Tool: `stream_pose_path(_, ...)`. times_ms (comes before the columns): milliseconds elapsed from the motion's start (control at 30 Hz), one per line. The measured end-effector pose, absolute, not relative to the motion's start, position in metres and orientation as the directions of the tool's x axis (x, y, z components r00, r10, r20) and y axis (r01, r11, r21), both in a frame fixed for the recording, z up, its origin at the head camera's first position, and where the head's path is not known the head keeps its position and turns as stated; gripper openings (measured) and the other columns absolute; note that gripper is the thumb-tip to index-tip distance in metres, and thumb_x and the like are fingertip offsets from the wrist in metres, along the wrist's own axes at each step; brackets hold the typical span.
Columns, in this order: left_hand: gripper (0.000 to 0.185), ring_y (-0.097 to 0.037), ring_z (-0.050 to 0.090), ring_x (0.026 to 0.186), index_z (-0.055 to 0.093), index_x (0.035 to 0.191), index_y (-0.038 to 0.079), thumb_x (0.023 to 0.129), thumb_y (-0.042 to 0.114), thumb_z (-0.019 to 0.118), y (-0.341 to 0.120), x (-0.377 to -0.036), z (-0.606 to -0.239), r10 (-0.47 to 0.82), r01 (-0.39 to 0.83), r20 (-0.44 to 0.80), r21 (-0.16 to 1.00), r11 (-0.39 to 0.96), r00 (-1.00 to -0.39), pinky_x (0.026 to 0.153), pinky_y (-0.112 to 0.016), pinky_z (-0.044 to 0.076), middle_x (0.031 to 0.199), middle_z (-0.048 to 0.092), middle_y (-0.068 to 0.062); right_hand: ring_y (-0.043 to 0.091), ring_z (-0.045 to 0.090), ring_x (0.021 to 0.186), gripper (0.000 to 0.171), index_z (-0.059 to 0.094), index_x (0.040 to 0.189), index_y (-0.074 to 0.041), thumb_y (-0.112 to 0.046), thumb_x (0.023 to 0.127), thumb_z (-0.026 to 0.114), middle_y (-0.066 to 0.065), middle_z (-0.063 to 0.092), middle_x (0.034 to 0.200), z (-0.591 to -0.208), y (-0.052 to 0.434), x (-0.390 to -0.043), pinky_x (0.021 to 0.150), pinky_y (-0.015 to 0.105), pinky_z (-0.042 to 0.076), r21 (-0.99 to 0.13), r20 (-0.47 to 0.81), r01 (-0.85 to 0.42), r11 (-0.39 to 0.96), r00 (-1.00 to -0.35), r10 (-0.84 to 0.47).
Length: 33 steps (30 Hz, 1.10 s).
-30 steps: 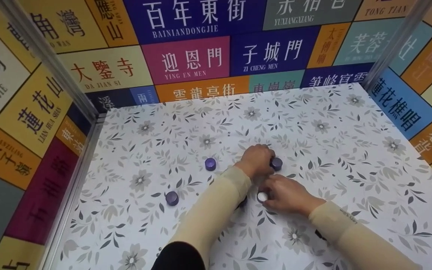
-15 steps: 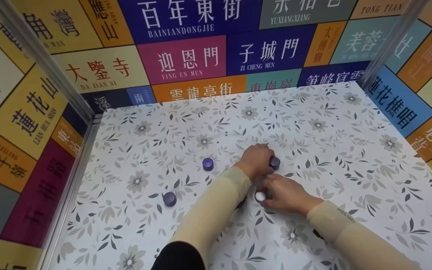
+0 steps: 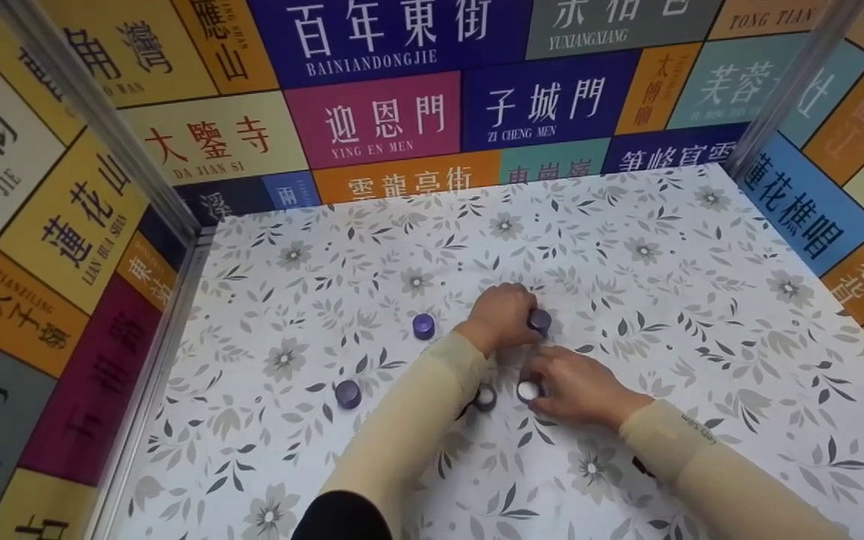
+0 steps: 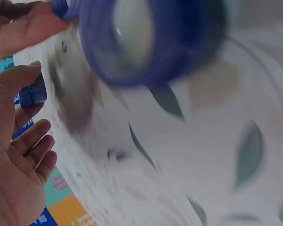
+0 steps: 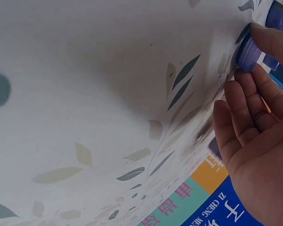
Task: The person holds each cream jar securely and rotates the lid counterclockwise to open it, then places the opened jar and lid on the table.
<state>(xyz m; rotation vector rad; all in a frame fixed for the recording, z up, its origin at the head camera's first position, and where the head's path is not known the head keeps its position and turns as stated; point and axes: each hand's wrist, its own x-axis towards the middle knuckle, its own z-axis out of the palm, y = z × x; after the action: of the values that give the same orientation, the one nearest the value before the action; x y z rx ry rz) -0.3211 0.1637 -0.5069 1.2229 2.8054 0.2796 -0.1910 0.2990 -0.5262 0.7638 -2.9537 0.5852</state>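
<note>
My left hand [image 3: 502,315] has its fingers curled around a purple cap [image 3: 539,321], pinching it at the far side of the cluster; in the left wrist view the thumb and fingers [image 4: 30,77] close on that cap [image 4: 33,92]. My right hand [image 3: 571,386] pinches a second cap with a white top [image 3: 527,391], fingertips [image 5: 266,40] pressing its ribbed side [image 5: 249,52] against the table.

Just beside my left forearm lies a third cap, open side up [image 3: 485,396], filling the top of the left wrist view as a blur [image 4: 151,40]. Two more purple caps sit well apart to the left: one further back [image 3: 423,325], one nearer [image 3: 347,394]. All rest on the flowered tablecloth [image 3: 702,300], walled in by coloured sign panels [image 3: 372,120].

I judge the risk lies in how close my hands work: the two held caps are near each other, so lifting one could knock the other. My left sleeve [image 3: 417,412] nearly touches the open cap and could sweep it away. The caps are small and ribbed, so a shallow pinch might let one roll off.
</note>
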Motion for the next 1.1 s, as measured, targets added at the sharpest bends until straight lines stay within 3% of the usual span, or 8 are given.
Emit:
stream_pose_path(367, 0.032, -0.020, 0.060, 0.086, 0.072, 0.097, 0.016, 0.075, 0.038, 0.077, 0.099, -0.302, -0.481, 0.705, 0.711, 0.130, 0.246, 0.658, -0.697, 0.082, -0.035, 0.046, 0.094, 0.063, 0.002, 0.014, 0.056, 0.082, 0.030, 0.070, 0.098, -0.016, -0.019, 0.071, 0.081, -0.004, 0.061, 0.092, -0.523, 0.305, -0.190, 0.070, 0.037, 0.049, -0.369, 0.130, -0.473, 0.800, -0.878, -0.460)
stream_pose_path(767, 0.031, -0.018, 0.062, 0.083, 0.072, 0.096, 0.015, 0.072, 0.034, 0.077, 0.049, -0.274, -0.491, 0.675, 0.699, 0.194, 0.285, 0.656, -0.712, 0.080, -0.034, 0.048, 0.089, 0.066, 0.003, 0.017, 0.059, 0.091, 0.034, 0.070, 0.103, -0.016, -0.021, 0.071, 0.082, -0.005, 0.062, 0.098, -0.521, 0.303, -0.191, 0.080, 0.041, 0.050, -0.358, 0.063, -0.405, 0.841, -0.909, -0.411)
stream_pose_path(967, 0.026, -0.013, 0.058, 0.072, 0.069, 0.092, 0.016, 0.074, 0.033, 0.079, 0.033, -0.266, -0.494, 0.648, 0.658, 0.164, 0.353, 0.665, -0.743, 0.068, -0.032, 0.048, 0.081, 0.065, 0.007, 0.020, 0.059, 0.092, 0.043, 0.069, 0.110, -0.012, -0.023, 0.071, 0.082, -0.001, 0.062, 0.101, -0.516, 0.299, -0.190, 0.080, 0.043, 0.050, -0.339, 0.058, -0.436, 0.834, -0.894, -0.444)
stream_pose_path(1100, 0.027, -0.011, 0.057, 0.069, 0.068, 0.093, 0.017, 0.075, 0.033, 0.079, 0.025, -0.262, -0.494, 0.641, 0.644, 0.153, 0.380, 0.664, -0.752, 0.065, -0.032, 0.047, 0.078, 0.063, 0.009, 0.021, 0.060, 0.097, 0.040, 0.069, 0.113, -0.011, -0.025, 0.077, 0.080, 0.000, 0.063, 0.105, -0.506, 0.293, -0.189, 0.082, 0.044, 0.050, -0.325, 0.091, -0.462, 0.825, -0.884, -0.459)
